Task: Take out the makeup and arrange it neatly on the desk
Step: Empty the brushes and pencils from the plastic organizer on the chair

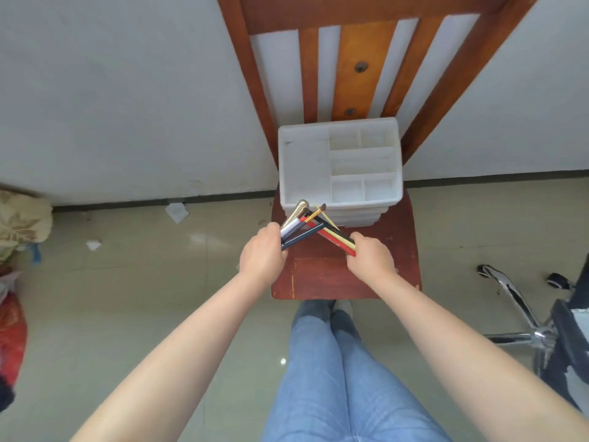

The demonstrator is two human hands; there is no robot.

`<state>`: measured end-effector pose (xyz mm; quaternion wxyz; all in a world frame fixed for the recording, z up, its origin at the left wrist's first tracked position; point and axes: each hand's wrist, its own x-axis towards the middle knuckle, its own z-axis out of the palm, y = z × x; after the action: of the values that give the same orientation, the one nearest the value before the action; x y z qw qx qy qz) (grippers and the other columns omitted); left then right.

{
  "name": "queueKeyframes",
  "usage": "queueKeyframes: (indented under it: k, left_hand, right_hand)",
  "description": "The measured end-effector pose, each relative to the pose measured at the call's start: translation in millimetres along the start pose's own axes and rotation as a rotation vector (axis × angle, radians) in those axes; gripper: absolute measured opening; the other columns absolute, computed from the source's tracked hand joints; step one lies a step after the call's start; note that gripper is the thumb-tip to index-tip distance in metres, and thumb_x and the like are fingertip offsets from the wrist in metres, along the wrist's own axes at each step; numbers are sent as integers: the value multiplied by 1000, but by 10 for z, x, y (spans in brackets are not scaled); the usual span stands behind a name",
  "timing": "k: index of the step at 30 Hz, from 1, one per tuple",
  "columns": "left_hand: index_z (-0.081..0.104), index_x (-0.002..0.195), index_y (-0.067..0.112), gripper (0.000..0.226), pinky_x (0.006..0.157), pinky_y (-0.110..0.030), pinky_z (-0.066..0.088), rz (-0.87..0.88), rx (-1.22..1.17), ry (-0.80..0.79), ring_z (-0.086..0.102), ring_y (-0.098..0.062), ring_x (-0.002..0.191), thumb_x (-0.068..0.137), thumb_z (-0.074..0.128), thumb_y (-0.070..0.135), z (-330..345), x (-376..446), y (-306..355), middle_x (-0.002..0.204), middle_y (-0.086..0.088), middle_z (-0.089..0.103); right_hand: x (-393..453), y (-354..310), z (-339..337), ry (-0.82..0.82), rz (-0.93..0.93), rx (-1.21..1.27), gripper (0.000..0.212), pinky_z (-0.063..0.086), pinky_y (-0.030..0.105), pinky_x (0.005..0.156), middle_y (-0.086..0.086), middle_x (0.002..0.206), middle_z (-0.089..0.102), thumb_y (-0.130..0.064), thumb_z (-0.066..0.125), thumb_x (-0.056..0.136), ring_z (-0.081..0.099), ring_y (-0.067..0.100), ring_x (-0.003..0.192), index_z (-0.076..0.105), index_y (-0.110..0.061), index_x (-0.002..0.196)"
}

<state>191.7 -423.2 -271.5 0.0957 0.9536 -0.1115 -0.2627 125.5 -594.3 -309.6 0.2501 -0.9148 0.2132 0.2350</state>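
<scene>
A white makeup organizer (306, 169) with several compartments stands at the back of a wooden chair seat (322, 275); its compartments look bare. My left hand (263, 253) is closed on a bundle of makeup tools (294, 223): a gold-capped tube, a dark blue pencil and a gold-ferruled brush. My right hand (371, 258) grips a second bundle of pencils (334, 237), red, black and pale yellow. The two bundles cross in front of the organizer, just above the seat.
The red-brown chair back (360, 68) rises against a white wall. My legs in blue jeans (334, 362) are below the seat. An office chair's chrome base (526, 317) is at the right. Bags (19, 224) and paper scraps lie on the tiled floor at the left.
</scene>
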Motion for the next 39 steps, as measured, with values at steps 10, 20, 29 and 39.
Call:
queueKeyframes:
  k: [10,20,29,39]
  left_hand:
    - [41,110,6,21,82,-42,42,806,456,36,53,-33,106,89,39,6,-606,28,1742,114,-13,56]
    - [38,118,5,30,91,-38,40,1689,858,59,48,-31,116,89,37,2,296,-2315,3515,123,-13,52]
    - [38,121,4,31,91,-36,41,2486,915,80,47,-30,114,89,37,2,1688,-5980,3252,123,-14,49]
    - [34,121,4,35,86,-34,43,3001,783,-31,51,-28,109,87,40,0,2968,-9565,1819,121,-14,47]
  right_hand:
    - [-1326,843,-1123,466,565,-114,15,47,39,70,9,100,65,-21,52,87,59,32,96,51,-13,99]
    - [-4194,1584,-461,596,1409,1,19,39,31,81,5,105,64,-16,50,83,58,25,100,58,-14,100]
    - [-7289,1243,1343,554,2088,187,24,38,32,86,5,110,60,-16,47,84,52,24,106,54,-13,107]
    - [-10142,539,3195,482,2505,331,22,38,31,80,4,105,60,-24,44,87,53,23,100,53,-12,103]
